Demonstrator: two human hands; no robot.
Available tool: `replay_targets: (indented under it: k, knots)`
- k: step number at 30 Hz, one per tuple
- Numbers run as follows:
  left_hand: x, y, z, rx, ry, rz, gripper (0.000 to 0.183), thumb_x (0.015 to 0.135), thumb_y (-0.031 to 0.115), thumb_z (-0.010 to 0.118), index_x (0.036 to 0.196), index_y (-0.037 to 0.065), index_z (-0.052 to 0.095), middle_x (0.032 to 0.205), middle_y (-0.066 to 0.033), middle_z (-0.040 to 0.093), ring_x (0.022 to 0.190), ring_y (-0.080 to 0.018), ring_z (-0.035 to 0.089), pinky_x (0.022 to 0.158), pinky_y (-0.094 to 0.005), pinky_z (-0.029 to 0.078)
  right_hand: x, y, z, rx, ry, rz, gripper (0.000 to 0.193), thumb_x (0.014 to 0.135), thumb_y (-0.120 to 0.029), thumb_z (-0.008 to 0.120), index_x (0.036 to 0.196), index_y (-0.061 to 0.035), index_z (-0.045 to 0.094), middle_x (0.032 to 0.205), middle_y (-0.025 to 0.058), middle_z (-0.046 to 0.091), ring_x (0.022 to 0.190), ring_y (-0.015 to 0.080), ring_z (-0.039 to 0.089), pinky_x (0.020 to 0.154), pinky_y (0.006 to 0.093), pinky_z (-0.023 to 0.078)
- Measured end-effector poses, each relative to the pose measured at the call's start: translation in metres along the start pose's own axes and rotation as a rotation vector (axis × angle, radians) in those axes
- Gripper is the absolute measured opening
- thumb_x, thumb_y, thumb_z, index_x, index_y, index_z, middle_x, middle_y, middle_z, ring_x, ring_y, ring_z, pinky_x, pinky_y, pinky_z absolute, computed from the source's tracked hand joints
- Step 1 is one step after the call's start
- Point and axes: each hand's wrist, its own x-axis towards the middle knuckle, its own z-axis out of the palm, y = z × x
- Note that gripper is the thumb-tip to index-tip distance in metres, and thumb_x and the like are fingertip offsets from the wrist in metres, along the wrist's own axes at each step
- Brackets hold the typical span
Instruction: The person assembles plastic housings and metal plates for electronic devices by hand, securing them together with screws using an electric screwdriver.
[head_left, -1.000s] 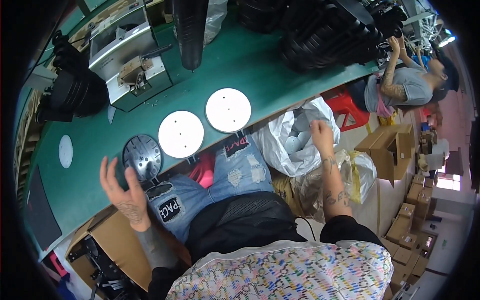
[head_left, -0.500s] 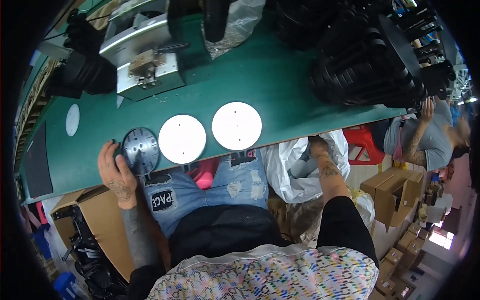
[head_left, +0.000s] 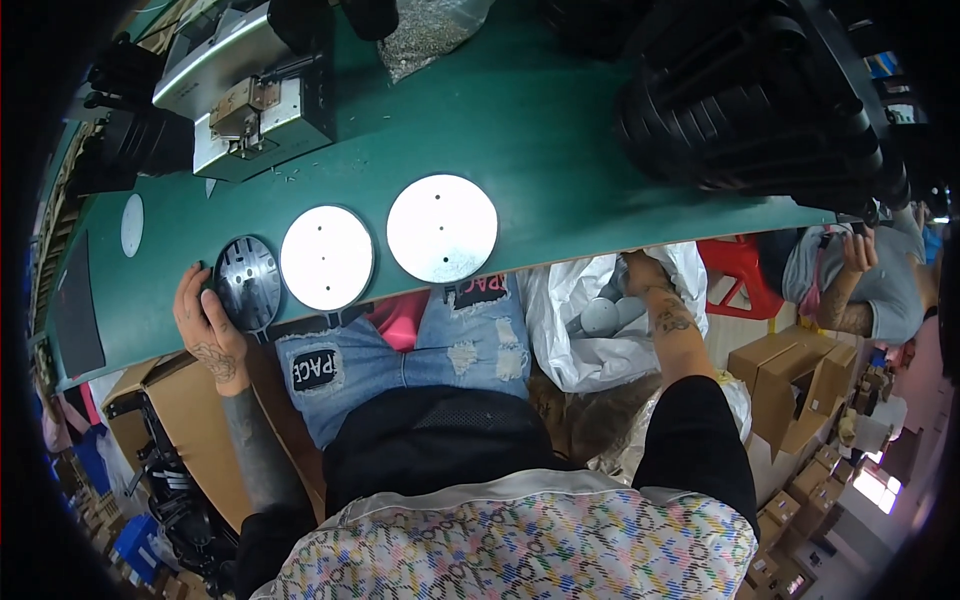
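A long green table (head_left: 560,130) is seen from above, and its edges look bent near the rim of the picture. A grey metal machine (head_left: 255,95) is set at the back left of it. A heap of black parts (head_left: 760,100) is piled at the back right. Brown cardboard boxes (head_left: 790,385) are stacked on the floor to the right, next to a red stool (head_left: 735,275). Another person (head_left: 860,275) is seated there.

Two round white discs (head_left: 327,257) (head_left: 442,228) are laid flat near the front edge of the table, side by side and close together. A round black disc (head_left: 247,283) with raised lines on it is placed just left of them, also by the front edge.

The black disc is touched at its left rim by the left hand (head_left: 208,325), with the fingers curled over it. The right hand (head_left: 650,280) is put down into a white plastic bag (head_left: 590,320) beside the lap, next to pale round parts (head_left: 605,315). Whether its fingers are spread or pinching cannot be told.
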Motion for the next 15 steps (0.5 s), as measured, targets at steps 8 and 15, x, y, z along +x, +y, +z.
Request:
replay_targets:
  k: [8, 15]
  knots:
    - [0.000, 0.000, -0.003, 0.001, 0.019, -0.017, 0.035, 0.102, 0.023, 0.044, 0.114, -0.001, 0.068, 0.126, -0.0181, 0.066, 0.117, -0.0369, 0.060, 0.103, -0.0432, 0.044, -0.018, -0.019, 0.020, -0.681, 0.100, -0.437, 0.052, 0.086, -0.018, 0.064, 0.136, -0.0071, 0.058, 0.145, 0.0189, 0.050, 0.135, 0.0362, 0.046, 0.117, 0.0502, 0.032]
    - [0.001, 0.006, -0.010, -0.007, 0.065, -0.009, 0.029, 0.100, 0.020, 0.049, 0.110, 0.000, 0.068, 0.123, -0.0180, 0.067, 0.114, -0.0378, 0.062, 0.100, -0.0442, 0.046, 0.004, -0.028, 0.027, -0.767, -0.041, -0.528, 0.025, 0.092, -0.027, 0.060, 0.106, -0.0099, 0.072, 0.109, 0.0128, 0.071, 0.098, 0.0301, 0.069, 0.083, 0.0462, 0.054]
